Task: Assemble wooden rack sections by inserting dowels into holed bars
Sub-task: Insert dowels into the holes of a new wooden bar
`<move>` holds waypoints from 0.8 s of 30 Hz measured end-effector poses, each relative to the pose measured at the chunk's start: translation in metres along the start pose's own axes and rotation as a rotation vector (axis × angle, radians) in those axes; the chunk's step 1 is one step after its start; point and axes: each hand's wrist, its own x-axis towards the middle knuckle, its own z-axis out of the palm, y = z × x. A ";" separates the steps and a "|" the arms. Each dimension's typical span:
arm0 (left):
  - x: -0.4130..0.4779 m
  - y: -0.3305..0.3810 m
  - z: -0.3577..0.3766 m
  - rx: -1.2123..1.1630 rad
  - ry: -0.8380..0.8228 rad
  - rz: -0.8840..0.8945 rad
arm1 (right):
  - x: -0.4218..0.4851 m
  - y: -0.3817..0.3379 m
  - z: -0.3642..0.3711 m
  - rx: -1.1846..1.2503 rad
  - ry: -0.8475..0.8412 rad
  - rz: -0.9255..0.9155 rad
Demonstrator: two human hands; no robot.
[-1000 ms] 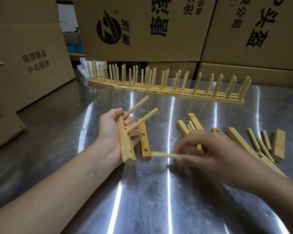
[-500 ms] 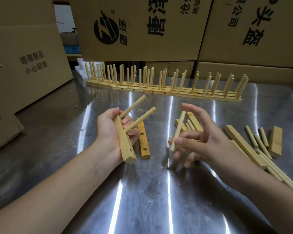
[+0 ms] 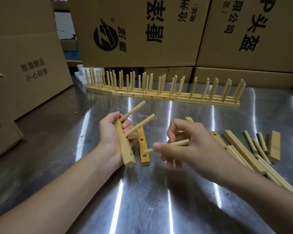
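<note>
My left hand (image 3: 111,135) grips a pale holed bar (image 3: 125,147) above the table, held nearly on end. Two dowels (image 3: 139,124) stick out of it up and to the right, and an empty hole shows near its lower end. My right hand (image 3: 184,146) pinches a loose dowel (image 3: 176,144) between thumb and fingers, lying almost level, its tip pointing left toward the bar. A darker holed bar (image 3: 143,147) lies flat on the table between my hands.
Finished rack sections (image 3: 162,93) with upright dowels stand in a row at the back of the steel table (image 3: 142,200). Loose bars (image 3: 240,149) and dowels (image 3: 259,146) lie to the right. Cardboard boxes (image 3: 139,31) wall the back and left.
My right hand picked a dowel off the table, lifted and turned it, and now holds it almost level, pointing at the bar. My left hand kept the bar still.
</note>
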 end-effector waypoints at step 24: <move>0.007 0.006 -0.004 0.043 -0.105 0.020 | 0.014 0.023 0.022 -0.157 -0.100 -0.207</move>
